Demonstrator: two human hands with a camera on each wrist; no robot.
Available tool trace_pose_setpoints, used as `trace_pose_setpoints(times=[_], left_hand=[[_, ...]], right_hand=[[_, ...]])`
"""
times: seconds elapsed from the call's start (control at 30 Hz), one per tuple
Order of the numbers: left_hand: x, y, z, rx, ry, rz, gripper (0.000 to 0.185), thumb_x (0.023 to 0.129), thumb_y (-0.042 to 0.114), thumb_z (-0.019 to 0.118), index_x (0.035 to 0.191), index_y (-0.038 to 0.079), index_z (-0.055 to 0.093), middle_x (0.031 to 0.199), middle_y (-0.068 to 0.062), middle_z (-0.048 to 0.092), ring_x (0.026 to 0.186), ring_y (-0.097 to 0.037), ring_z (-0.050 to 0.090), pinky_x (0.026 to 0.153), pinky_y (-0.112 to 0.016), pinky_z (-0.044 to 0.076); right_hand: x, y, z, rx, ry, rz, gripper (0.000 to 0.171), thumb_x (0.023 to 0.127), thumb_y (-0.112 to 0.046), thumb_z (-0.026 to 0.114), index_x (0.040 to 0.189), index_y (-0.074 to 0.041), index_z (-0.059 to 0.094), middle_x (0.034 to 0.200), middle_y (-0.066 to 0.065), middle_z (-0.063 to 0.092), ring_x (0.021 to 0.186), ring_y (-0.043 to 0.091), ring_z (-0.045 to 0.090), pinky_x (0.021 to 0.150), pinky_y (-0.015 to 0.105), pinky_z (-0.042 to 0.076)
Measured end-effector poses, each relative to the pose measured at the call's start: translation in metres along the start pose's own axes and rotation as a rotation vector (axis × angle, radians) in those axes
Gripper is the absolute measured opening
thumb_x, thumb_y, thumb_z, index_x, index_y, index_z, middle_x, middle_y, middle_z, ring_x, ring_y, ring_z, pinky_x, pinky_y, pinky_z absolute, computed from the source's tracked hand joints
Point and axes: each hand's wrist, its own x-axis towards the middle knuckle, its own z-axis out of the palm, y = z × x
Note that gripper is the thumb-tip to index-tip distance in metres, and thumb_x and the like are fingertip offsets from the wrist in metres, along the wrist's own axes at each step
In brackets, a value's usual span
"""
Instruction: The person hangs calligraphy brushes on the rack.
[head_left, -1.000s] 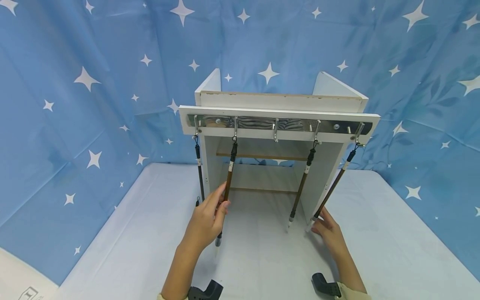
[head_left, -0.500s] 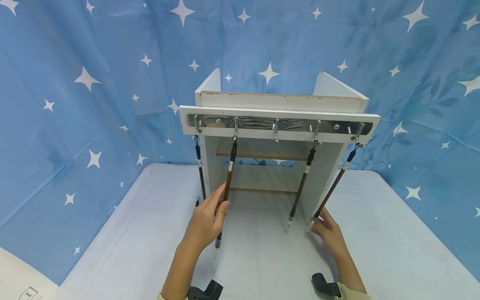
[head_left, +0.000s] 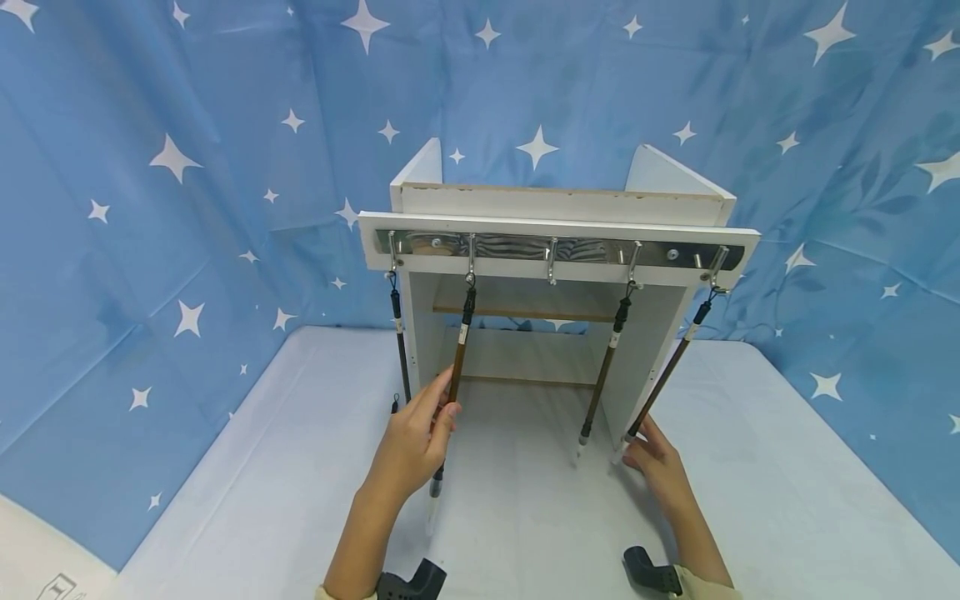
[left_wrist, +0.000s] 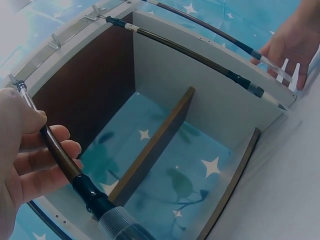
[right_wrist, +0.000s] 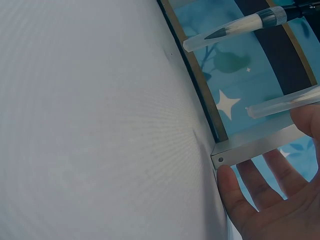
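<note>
- One white cabinet (head_left: pixel 645 333) stands on the table (head_left: pixel 787 500), open at the front, with one brown shelf (head_left: pixel 525 312) across its inside.
- One metal rail (head_left: pixel 558 248) runs along the cabinet's front top edge and carries five hooks; the middle hook (head_left: pixel 552 265) is bare.
- Four brushes hang from the other four hooks, each on a small loop with the bristle end down.
- The left hand (head_left: pixel 412 446) grips the second brush from the left (head_left: pixel 455 367), thumb on one side of the brown shaft and curled fingers on the other, about halfway down; its capped tip hangs below the hand.
- In the left wrist view the same brush (left_wrist: pixel 62 160) runs between the thumb and three curled fingers (left_wrist: pixel 45 165), with its clear cap at the lower edge of the picture.
- The first brush (head_left: pixel 400 346) hangs just left of that hand, close to the cabinet's left wall.
- The third brush (head_left: pixel 603 367) hangs free inside the opening, touched by neither hand.
- The right hand (head_left: pixel 660 467) lies relaxed with straight fingers against the lower front corner of the cabinet's right wall; it grasps nothing.
- The fourth brush (head_left: pixel 663 371) slants down to that hand, and its clear-capped tip ends just beside the fingertips.
- The right wrist view shows the fingers (right_wrist: pixel 260 187) spread beneath the wall's corner, with two capped tips above them.
- One blue star-printed cloth (head_left: pixel 150 167) hangs behind and beside the table.
</note>
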Motion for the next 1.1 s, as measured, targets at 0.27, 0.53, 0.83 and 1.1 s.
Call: trace_pose_setpoints(times=[0.27,0.53,0.83,1.1], left_hand=[[0.0,0.0,0.003,0.005,-0.016,-0.007,0.044,0.087,0.002,0.057,0.129,-0.004,0.045,0.081,-0.002,0.057,0.063,-0.007,0.055,0.052,-0.01,0.043],[-0.002,-0.003,0.007,-0.03,-0.042,-0.065,0.043,0.088,0.002,0.056,0.129,-0.003,0.044,0.083,-0.003,0.059,0.065,-0.009,0.059,0.055,-0.012,0.047],[-0.006,-0.009,0.017,-0.09,-0.072,-0.134,0.044,0.089,0.004,0.055,0.131,-0.002,0.041,0.092,-0.008,0.06,0.074,-0.012,0.065,0.064,-0.016,0.053],[-0.01,-0.018,0.026,-0.013,-0.131,-0.212,0.044,0.088,0.009,0.059,0.127,-0.003,0.044,0.094,-0.008,0.062,0.083,-0.016,0.063,0.069,-0.017,0.053]], right_hand=[[0.0,-0.002,-0.001,0.016,-0.005,0.014,0.064,0.093,-0.011,0.047,0.147,-0.018,0.015,0.147,0.02,0.025,0.09,-0.024,0.042,0.077,0.012,0.048],[0.0,-0.002,-0.002,0.029,-0.013,0.01,0.064,0.093,-0.012,0.048,0.147,-0.017,0.014,0.147,0.02,0.024,0.09,-0.024,0.041,0.077,0.011,0.047],[-0.001,0.0,0.0,0.034,-0.013,0.003,0.064,0.093,-0.016,0.049,0.147,-0.015,0.014,0.146,0.022,0.025,0.09,-0.025,0.039,0.077,0.011,0.048],[-0.001,-0.003,-0.001,0.049,-0.02,-0.012,0.065,0.093,-0.011,0.048,0.147,-0.014,0.012,0.147,0.023,0.022,0.09,-0.026,0.039,0.077,0.011,0.048]])
